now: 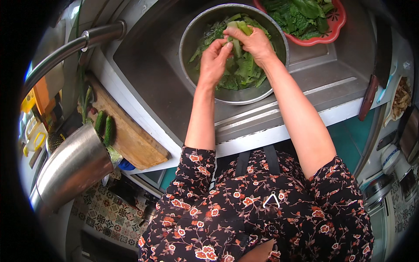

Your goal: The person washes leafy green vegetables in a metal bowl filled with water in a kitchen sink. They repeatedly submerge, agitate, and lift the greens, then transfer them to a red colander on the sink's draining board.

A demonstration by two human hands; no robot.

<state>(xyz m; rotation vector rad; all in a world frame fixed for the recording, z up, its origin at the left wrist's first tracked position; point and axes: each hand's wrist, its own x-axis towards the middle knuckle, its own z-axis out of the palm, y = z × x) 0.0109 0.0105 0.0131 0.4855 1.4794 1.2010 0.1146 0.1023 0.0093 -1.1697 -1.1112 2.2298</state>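
Both my hands are over a round metal basin (279,48) in the sink, which holds water and loose green leaves (246,72). My right hand (257,43) is closed around a bunch of leafy greens (237,46), its pale stalks showing at the top between the fingers. Just left of it, my left hand (214,59) pinches the side of the same bunch with thumb and fingertips. The lower ends of the bunch hang down toward the leaves in the basin.
A red basket (336,28) of greens stands right of the basin. A cleaver (371,91) lies at the counter's right edge. On the left are a wooden board (139,146), cucumbers (108,131), a faucet (65,54) and a large metal cylinder (72,161).
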